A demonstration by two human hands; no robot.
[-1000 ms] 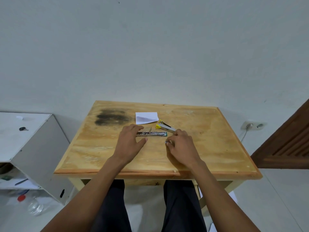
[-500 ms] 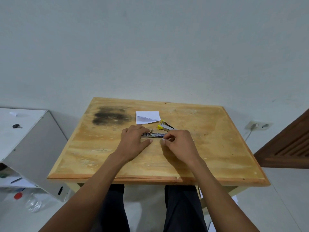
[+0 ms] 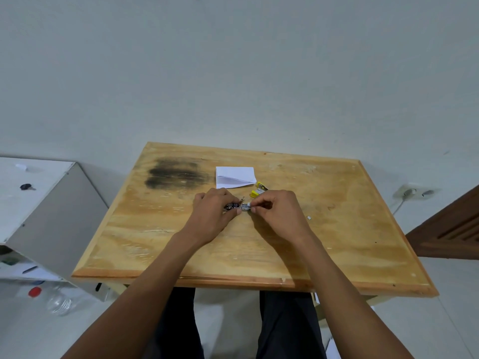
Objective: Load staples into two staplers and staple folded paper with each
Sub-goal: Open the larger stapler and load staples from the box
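Observation:
A dark metal stapler [image 3: 234, 205] lies opened flat in the middle of the wooden table [image 3: 337, 229]. My left hand [image 3: 211, 216] grips its left part, fingers curled over it. My right hand [image 3: 278, 213] pinches a small silvery strip of staples [image 3: 246, 208] at the stapler's right end, between thumb and forefinger. Behind my right hand lies a yellow stapler [image 3: 258, 190], partly hidden by my fingers. A folded white paper [image 3: 234, 176] rests just beyond both staplers.
A dark scorch mark [image 3: 173, 176] stains the table's far left. A tiny white scrap [image 3: 309, 217] lies right of my right hand. A white cabinet [image 3: 33, 203] stands to the left, with a plastic bottle [image 3: 55, 301] on the floor. A wall socket [image 3: 412, 191] is at the right.
My right hand has moved left from beside the stapler to its right end, carrying the staple strip. My left hand has closed further over the stapler. The view has shifted slightly.

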